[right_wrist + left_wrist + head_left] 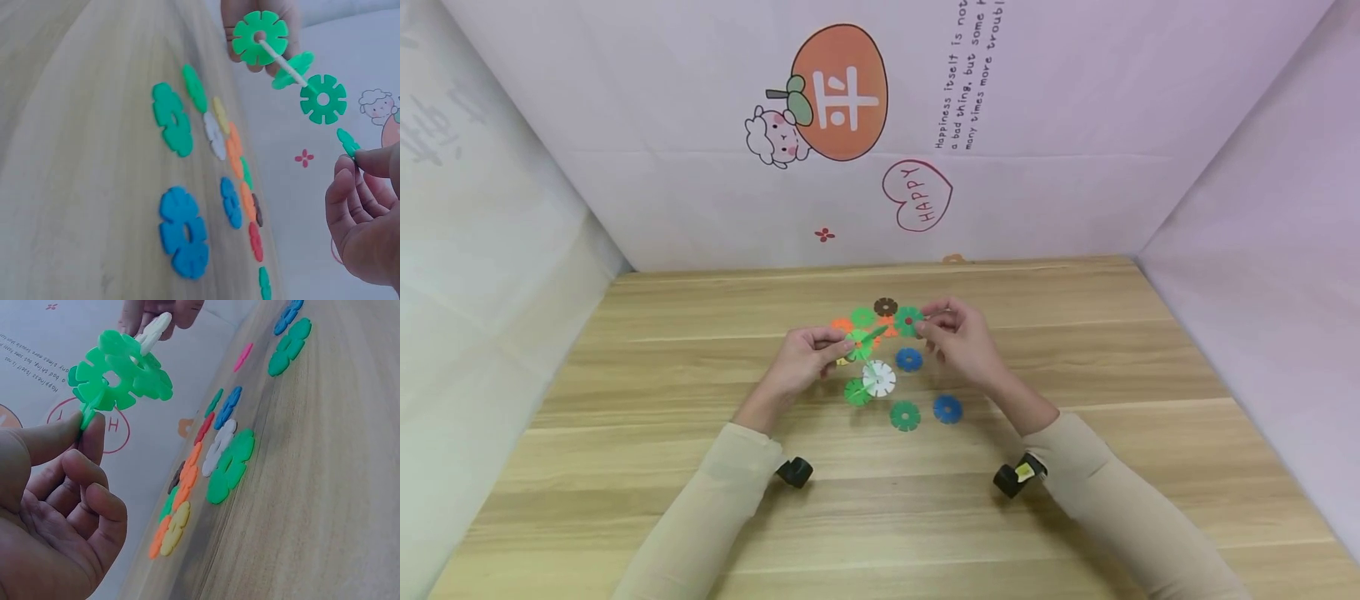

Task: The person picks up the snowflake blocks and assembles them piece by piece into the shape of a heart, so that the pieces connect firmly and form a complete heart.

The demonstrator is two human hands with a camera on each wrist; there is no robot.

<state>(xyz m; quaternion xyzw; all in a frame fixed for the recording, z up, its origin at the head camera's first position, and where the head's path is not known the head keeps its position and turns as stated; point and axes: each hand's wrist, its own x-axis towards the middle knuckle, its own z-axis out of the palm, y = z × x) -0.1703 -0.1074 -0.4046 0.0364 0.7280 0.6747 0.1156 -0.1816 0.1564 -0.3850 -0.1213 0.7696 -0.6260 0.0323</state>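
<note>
My left hand [805, 358] pinches a cluster of joined plastic snowflake discs [859, 343] between thumb and fingers, held up over the table. In the right wrist view the cluster shows several green discs [323, 99] set at angles, with a white disc [284, 60] edge-on between them. My right hand [958, 337] pinches a single green snowflake disc [908, 321] by its edge, thumb against fingers. That disc appears nearly edge-on in the right wrist view, just apart from the cluster. The two hands face each other.
Loose snowflake discs lie on the wooden table [850, 517] beneath and between the hands: a white disc [878, 378], blue discs [947, 409], a green disc [905, 415], a brown disc [886, 307], plus orange, yellow and red ones. A printed white cloth [1037, 192] hangs behind.
</note>
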